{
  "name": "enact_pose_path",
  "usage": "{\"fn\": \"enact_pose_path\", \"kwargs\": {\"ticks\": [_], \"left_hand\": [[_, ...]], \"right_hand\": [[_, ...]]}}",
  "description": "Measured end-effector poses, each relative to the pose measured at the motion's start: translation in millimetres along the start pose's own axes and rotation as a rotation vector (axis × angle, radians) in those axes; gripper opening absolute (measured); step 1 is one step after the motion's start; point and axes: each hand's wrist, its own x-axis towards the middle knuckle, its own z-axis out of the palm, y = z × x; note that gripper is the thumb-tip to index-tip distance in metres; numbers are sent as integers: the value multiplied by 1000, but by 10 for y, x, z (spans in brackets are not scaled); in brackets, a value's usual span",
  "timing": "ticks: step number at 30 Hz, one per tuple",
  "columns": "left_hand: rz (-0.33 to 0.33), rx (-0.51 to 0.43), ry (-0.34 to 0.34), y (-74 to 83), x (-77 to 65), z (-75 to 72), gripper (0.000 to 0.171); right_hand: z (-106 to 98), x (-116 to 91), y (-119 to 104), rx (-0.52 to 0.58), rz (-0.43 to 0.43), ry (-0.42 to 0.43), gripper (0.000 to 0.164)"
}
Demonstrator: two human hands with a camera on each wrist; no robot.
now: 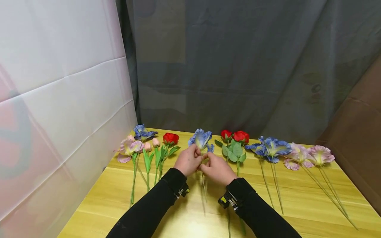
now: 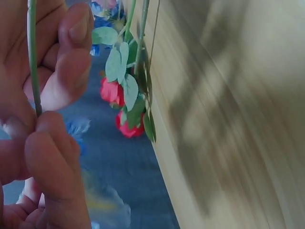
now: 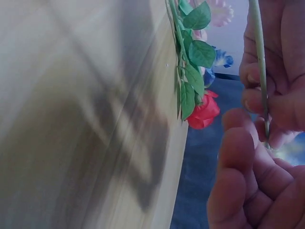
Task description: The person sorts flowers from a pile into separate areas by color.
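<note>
Both hands meet at the upper stem of a blue iris (image 1: 201, 138), just under its bloom, and its thin stem hangs down toward the viewer above the table. My left hand (image 1: 188, 161) pinches the green stem (image 2: 32, 57) between thumb and fingers. Close against it, my right hand (image 1: 218, 168) has its fingertips curled at the same stem, also seen in the right wrist view as a pale green stem (image 3: 259, 47). In the left wrist view the bloom is blurred behind the fingers.
Left of the hands lie a red rose (image 1: 171, 138), pink tulips (image 1: 156, 142), a pink iris (image 1: 128, 149) and a blue iris (image 1: 143, 133). To the right are red roses (image 1: 241, 136), blue irises (image 1: 275, 148) and pink irises (image 1: 320, 155) on the wooden table (image 1: 98, 211). A grey curtain (image 1: 232, 66) hangs behind.
</note>
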Motion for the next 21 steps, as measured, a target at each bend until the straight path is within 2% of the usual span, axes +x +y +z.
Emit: {"fn": "enact_pose_path", "kwargs": {"ticks": [4,8,15,21], "left_hand": [[-9,-17,-5,16,2,40,15],[18,13,-7,23,19,62,14],[43,171,-14,-9,2,31,21],[61,326,-13,-99,-33,-10,35]], "right_hand": [[-5,5,12,6,5,5,30],[-23,15,33,23,9,13,32],[-102,-29,110,8,29,34,30],[-294,-83,239,-52,64,54,33]]}}
